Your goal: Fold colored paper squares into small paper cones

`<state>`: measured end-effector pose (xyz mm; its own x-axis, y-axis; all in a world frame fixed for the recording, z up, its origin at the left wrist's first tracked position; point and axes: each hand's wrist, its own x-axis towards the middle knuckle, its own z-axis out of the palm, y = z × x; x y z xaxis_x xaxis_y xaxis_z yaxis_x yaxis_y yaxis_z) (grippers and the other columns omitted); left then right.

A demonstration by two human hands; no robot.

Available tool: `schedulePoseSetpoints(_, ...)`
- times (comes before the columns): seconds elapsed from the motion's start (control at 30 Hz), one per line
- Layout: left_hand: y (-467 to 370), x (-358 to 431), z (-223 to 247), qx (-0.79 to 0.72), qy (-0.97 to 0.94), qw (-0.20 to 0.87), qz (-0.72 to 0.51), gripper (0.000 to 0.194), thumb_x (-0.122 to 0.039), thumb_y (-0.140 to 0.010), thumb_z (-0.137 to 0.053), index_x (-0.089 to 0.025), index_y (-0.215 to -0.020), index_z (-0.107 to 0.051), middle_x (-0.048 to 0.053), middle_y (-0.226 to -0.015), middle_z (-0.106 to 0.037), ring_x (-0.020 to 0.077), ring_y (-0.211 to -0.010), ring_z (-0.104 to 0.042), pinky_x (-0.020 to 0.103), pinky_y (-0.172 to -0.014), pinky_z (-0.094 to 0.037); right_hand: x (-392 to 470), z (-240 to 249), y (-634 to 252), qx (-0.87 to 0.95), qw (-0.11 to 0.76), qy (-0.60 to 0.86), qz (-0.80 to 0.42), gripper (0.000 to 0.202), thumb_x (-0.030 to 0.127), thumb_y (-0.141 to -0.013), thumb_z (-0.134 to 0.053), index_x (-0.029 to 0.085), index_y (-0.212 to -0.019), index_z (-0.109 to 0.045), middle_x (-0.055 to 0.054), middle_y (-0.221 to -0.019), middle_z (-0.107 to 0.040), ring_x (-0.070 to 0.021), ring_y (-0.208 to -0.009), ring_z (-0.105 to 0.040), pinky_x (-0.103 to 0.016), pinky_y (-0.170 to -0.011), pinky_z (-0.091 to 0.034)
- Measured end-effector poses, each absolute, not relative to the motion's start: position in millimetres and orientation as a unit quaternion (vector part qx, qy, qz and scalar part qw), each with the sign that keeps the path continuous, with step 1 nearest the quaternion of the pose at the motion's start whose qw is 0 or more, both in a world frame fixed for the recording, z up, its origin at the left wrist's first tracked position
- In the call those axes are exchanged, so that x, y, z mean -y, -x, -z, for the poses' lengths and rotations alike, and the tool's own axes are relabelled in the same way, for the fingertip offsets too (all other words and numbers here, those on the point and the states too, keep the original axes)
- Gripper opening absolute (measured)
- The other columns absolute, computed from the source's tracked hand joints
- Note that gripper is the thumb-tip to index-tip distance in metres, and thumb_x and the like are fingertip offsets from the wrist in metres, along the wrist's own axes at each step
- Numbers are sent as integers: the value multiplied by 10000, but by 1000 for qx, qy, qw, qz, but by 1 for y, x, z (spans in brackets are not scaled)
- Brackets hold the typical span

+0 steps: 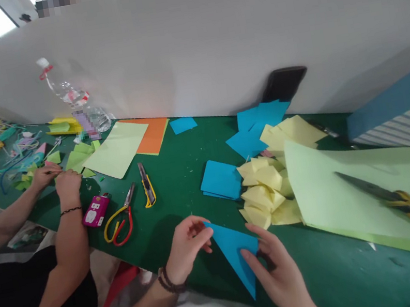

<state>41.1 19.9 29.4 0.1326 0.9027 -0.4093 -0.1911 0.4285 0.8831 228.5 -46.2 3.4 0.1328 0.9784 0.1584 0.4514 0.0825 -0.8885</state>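
A blue sheet of paper [235,253], folded into a triangle, is held between my two hands above the green table edge. The thumb and fingers of my left hand [189,242] pinch its upper left corner. My right hand [277,267] grips the right side, thumb in front and fingers at the edge and behind. Just beyond lies a small stack of blue paper squares [220,179]. Beside that stack sits a pile of folded pale yellow papers [266,190].
Red-and-yellow scissors [123,217], a yellow utility knife [147,186] and a magenta box [96,211] lie to the left, near a co-worker's hands [62,180]. Larger black-and-yellow scissors [401,199] rest on light green sheets [332,184] at right. A plastic bottle [69,95] stands behind.
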Motion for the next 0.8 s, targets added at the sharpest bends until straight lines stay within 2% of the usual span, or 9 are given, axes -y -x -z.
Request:
schedulePoseSetpoints(0.07,-44,-16,-28,-516,-339,678,-399,338,-412,-679,-782,-136,-716,-590,-25,-528,-547,89,-471,-522,194,-441,-484,45,-3,-226,598,444,602,-287,381,312,-887,-584,241,-1259,-534,48,-661,-530,-100,-529,-506,-191,-491,-463)
schedulePoseSetpoints(0.13,-46,-14,-27,-517,-336,673,-409,337,-412,-707,-754,-142,-663,-558,-20,-517,-547,86,-465,-517,191,-447,-477,44,-4,-223,608,447,593,-280,381,300,-886,-585,248,-1260,-532,50,-666,-542,-98,-533,-513,-186,-505,-472)
schedulePoseSetpoints(0.37,-38,-21,-28,-530,-357,609,-470,246,-363,-842,-583,-162,-705,-548,-34,-567,-495,96,-484,-499,192,-404,-419,46,-2,-225,619,441,587,-278,358,309,-897,-567,250,-1249,-535,53,-653,-529,-98,-524,-510,-185,-495,-467)
schedulePoseSetpoints(0.43,-33,-23,-29,-537,-378,558,-508,253,-349,-892,-531,-172,-712,-543,-35,-612,-495,86,-514,-494,193,-448,-434,45,1,-230,605,435,609,-274,369,340,-897,-563,241,-1252,-535,46,-668,-532,-105,-543,-528,-194,-513,-481)
schedulePoseSetpoints(0.53,-29,-16,-27,-526,-456,492,-523,245,-321,-880,-600,-173,-684,-602,-6,-676,-573,104,-637,-562,229,-618,-506,37,6,-233,597,396,637,-286,419,377,-908,-535,217,-1293,-497,65,-612,-509,-110,-505,-531,-200,-486,-473)
schedulePoseSetpoints(0.6,-30,-7,-21,-475,-623,422,-456,127,-274,-876,-618,-184,-828,-693,49,-846,-682,162,-838,-641,301,-794,-540,30,9,-231,611,356,646,-285,428,388,-919,-501,196,-1302,-484,74,-577,-513,-112,-464,-533,-205,-466,-465)
schedulePoseSetpoints(0.63,-32,-4,-17,-438,-716,370,-398,150,-256,-896,-591,-190,-972,-703,77,-988,-705,196,-979,-645,350,-892,-532,26,10,-228,624,336,648,-278,418,386,-928,-477,187,-1295,-490,74,-563,-518,-113,-442,-533,-207,-450,-454)
schedulePoseSetpoints(0.7,-35,2,-6,-380,-840,267,-280,290,-244,-951,-499,-182,-1204,-626,104,-1244,-648,233,-1228,-556,436,-1046,-464,22,12,-225,658,296,646,-250,405,385,-947,-436,171,-1283,-506,58,-574,-561,-113,-416,-546,-210,-420,-427)
schedulePoseSetpoints(0.8,-35,4,8,-368,-891,195,-184,339,-270,-986,-428,-150,-1263,-583,104,-1365,-574,241,-1338,-465,482,-1111,-403,24,11,-229,703,249,650,-146,395,401,-967,-416,156,-1247,-550,27,-602,-619,-116,-406,-554,-224,-391,-367)
